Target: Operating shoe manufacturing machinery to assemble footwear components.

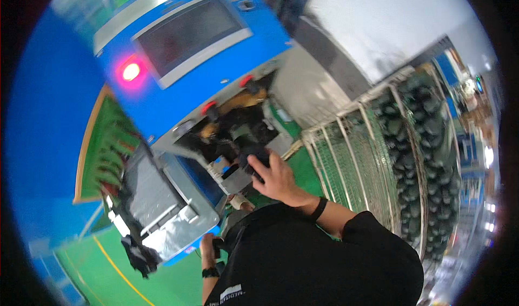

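here, right hand [275, 179] grips a dark part [253, 160] beside the wire cage [351, 160].

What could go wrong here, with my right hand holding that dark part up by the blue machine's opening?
The right hand grips a dark part close to the blue machine's opening, whose red lamp glows; fingers might get caught if anything inside moves. The left hand holds another small dark item low down, half hidden by the body, so it may slip unnoticed. The wire cage of dark pieces stands close by the right elbow and could be bumped.
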Tool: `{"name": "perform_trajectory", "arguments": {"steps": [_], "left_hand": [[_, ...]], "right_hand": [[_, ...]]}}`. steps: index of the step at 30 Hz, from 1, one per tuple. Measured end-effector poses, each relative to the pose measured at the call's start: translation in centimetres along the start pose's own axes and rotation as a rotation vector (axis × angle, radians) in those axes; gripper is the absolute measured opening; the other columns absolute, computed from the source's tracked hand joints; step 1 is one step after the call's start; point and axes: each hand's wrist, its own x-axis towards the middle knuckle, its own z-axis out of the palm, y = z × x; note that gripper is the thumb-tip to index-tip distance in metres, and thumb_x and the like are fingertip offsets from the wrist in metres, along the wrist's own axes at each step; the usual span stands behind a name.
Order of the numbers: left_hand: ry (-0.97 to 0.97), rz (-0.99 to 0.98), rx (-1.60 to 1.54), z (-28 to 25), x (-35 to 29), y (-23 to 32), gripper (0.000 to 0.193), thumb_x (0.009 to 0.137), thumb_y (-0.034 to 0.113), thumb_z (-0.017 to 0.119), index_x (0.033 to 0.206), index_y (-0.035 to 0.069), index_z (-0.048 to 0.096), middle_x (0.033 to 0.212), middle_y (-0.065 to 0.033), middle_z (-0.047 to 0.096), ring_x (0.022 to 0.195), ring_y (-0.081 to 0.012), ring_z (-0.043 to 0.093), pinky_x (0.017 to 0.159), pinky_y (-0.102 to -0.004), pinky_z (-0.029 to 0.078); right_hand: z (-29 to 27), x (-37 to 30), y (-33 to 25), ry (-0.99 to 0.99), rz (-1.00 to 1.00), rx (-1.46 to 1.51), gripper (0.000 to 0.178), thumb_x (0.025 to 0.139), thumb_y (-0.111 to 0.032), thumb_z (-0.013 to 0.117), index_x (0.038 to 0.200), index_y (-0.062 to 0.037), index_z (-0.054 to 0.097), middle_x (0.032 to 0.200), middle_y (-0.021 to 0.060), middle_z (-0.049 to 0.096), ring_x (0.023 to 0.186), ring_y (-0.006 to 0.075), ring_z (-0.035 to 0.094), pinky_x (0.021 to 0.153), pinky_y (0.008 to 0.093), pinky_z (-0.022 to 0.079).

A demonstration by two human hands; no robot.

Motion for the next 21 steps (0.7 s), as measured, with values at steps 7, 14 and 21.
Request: {"name": "perform_trajectory", "arguments": {"steps": [7,14,21], "left_hand": [[-0.544,-0.202,-0.965,1.1,3.6,34.8,0.073,0.099,0.06,0.049,0.145,0.003,0.038,0.124,-0.028,0.061,0.103,-0.0395,0.066,0.093,-0.0443,0.054],[-1.163,-0.334,-0.899,8.3,1.8,42.9,0.083,0.096,0.075,0.042,0.148,0.01,0.044,0.144,-0.0096,0.056,0.124,-0.029,0.06,0.106,-0.0517,0.046],[-0.828,-0.43,-0.847,9.4,1.2,35.6,0.048,0.096,0.033,0.062,0.135,0.006,0.057,0.129,-0.0094,0.066,0.118,-0.0262,0.063,0.101,-0.0455,0.05]], "right_hand": [[-2.5,-3.4,1.0,0.034,0.065,0.003,0.087,0.073,-0.019,0.079,0.152,-0.0258,0.044,0.13,0.0309,0.046,0.111,0.0487,0.057,0.09,0.0522,0.054],[-9.9,-7.0,-1.9,-0.344,-0.049,-0.032,0.08,0.077,-0.026,0.08,0.15,-0.0323,0.047,0.123,0.0291,0.056,0.105,0.0436,0.065,0.089,0.0492,0.056],[-4.6,-4.3,2.2,-0.332,0.847,0.91,0.106,0.086,-0.046,0.076,0.159,0.003,0.018,0.144,0.028,0.052,0.128,0.037,0.055,0.104,0.0406,0.047]]}}
